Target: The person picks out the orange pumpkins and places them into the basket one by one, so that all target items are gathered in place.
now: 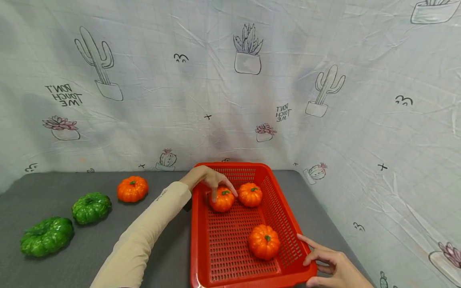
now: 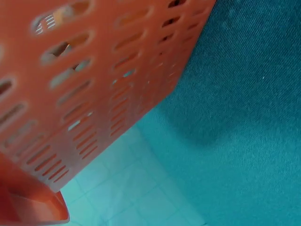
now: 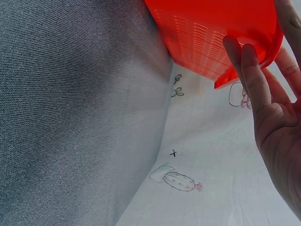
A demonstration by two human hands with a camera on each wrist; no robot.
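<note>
A red plastic basket (image 1: 195,244) with slotted walls stands on the grey table. Inside it, at the back left, my left hand (image 1: 211,179) reaches down with thumb and fingers curved round a small orange pumpkin (image 1: 223,203). Close by on its right lies a second orange pumpkin (image 1: 251,195), and a third pumpkin (image 1: 264,242) sits near the front right. My right hand (image 1: 331,262) holds the basket's front right corner by the rim; the right wrist view shows its fingers (image 3: 256,80) against the outer wall. In the left wrist view, the left hand is out of sight.
Left of the basket, one orange pumpkin (image 1: 132,189) and two green pumpkins, a nearer one (image 1: 47,237) and a farther one (image 1: 91,208), lie in a slanting row on the grey tabletop (image 1: 165,244). A white printed cloth (image 1: 201,88) hangs behind and to the right.
</note>
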